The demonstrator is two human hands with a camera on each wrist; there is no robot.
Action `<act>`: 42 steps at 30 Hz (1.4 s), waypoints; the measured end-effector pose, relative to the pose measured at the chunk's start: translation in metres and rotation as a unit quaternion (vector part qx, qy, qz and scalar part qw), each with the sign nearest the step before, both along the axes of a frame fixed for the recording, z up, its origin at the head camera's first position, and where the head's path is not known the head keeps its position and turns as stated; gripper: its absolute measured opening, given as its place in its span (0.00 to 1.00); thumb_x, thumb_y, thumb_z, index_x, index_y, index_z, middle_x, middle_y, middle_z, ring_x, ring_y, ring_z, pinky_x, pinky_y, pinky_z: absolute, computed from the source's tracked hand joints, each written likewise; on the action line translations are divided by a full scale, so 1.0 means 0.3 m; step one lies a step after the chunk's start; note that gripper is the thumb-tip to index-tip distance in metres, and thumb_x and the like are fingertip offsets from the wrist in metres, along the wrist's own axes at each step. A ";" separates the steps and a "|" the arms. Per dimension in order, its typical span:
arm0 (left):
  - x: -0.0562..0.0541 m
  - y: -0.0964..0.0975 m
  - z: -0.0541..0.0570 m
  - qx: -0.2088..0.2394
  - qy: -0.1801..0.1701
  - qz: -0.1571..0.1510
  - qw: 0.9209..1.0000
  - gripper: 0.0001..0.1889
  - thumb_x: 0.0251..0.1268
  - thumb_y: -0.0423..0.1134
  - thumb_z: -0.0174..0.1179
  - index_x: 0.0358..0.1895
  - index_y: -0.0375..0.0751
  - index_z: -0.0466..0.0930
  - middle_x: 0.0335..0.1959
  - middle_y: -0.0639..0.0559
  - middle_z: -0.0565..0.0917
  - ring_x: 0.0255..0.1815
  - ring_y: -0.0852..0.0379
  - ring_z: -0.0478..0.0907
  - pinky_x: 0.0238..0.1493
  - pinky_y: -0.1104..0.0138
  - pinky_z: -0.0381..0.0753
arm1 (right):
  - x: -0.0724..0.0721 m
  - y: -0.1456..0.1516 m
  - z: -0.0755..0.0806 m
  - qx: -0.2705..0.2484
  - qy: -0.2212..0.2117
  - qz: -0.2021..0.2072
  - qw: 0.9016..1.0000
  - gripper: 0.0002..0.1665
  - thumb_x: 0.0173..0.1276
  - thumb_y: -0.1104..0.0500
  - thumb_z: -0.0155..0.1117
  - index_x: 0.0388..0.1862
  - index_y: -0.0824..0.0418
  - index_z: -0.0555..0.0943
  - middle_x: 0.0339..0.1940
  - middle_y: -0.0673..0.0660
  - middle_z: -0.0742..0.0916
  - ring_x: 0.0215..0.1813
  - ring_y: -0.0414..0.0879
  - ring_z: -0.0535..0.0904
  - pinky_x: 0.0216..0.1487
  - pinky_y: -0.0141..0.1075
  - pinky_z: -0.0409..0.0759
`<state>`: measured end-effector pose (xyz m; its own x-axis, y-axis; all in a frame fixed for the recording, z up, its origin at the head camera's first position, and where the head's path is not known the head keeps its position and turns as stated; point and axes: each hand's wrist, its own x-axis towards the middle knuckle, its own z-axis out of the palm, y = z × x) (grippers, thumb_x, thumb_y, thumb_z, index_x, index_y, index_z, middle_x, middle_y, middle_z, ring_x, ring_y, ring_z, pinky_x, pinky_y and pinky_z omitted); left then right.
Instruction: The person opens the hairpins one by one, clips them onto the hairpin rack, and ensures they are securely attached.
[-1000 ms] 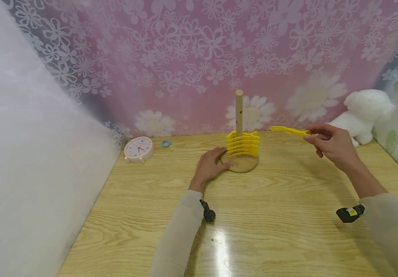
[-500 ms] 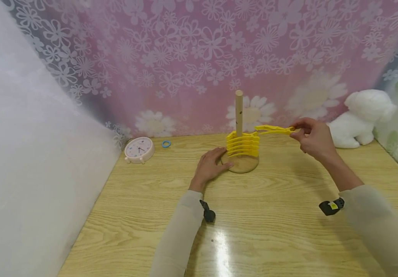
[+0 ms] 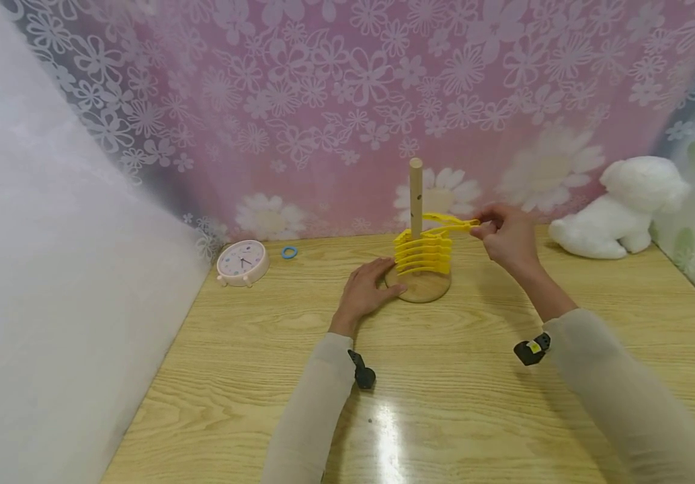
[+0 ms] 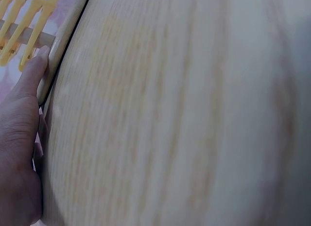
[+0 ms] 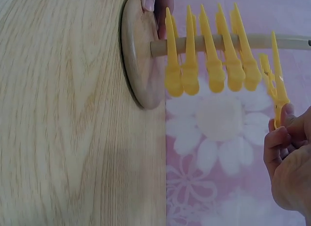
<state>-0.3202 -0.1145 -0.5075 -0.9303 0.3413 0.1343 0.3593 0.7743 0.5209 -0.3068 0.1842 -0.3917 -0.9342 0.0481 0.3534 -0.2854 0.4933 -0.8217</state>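
Note:
A wooden post point(image 3: 416, 195) stands upright on a round base point(image 3: 425, 289) on the table. Several yellow hair clips point(image 3: 423, 257) are clamped on its lower part, one above another. My left hand point(image 3: 364, 290) holds the base at its left rim, thumb on top and fingers spread behind. Between the thumb and fingers of my right hand point(image 3: 509, 243) is another yellow hair clip point(image 5: 279, 92), pinched at its rear end. Its arms are spread and reach toward the post just above the stack; whether they touch the post is unclear.
A pink alarm clock point(image 3: 242, 263) and a small blue ring point(image 3: 289, 252) lie at the back left of the table. To the back right sits a white plush toy point(image 3: 616, 208). A pink floral curtain point(image 3: 335, 121) hangs behind the table point(image 3: 444, 390).
My right hand has moved left with its hair clip, bringing it from right of the stand to the post. The clip's arms have spread apart. The left hand stays at the base.

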 end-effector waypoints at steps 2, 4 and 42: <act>-0.002 0.002 0.000 -0.001 0.000 0.000 1.000 0.40 0.70 0.69 0.59 0.81 0.61 0.64 0.81 0.62 0.65 0.82 0.62 0.57 0.84 0.58 0.49 | -0.002 -0.018 0.001 -0.007 -0.004 0.006 1.000 0.16 0.71 0.74 0.52 0.50 0.68 0.85 0.46 0.66 0.86 0.33 0.25 0.81 0.27 0.24 0.82; -0.002 0.004 0.000 0.002 0.001 -0.002 1.000 0.40 0.70 0.69 0.59 0.81 0.60 0.64 0.80 0.61 0.66 0.82 0.61 0.57 0.84 0.57 0.49 | -0.004 -0.036 0.001 -0.007 -0.004 0.007 1.000 0.17 0.71 0.74 0.51 0.49 0.68 0.85 0.46 0.66 0.86 0.35 0.28 0.84 0.29 0.24 0.83; 0.000 0.001 -0.001 -0.007 -0.001 0.002 1.000 0.40 0.71 0.68 0.59 0.81 0.62 0.63 0.81 0.62 0.65 0.82 0.62 0.57 0.84 0.59 0.49 | -0.011 -0.126 -0.025 -0.029 0.015 0.034 0.999 0.14 0.73 0.63 0.71 0.55 0.61 0.89 0.44 0.66 0.91 0.12 0.48 0.75 0.15 0.37 0.77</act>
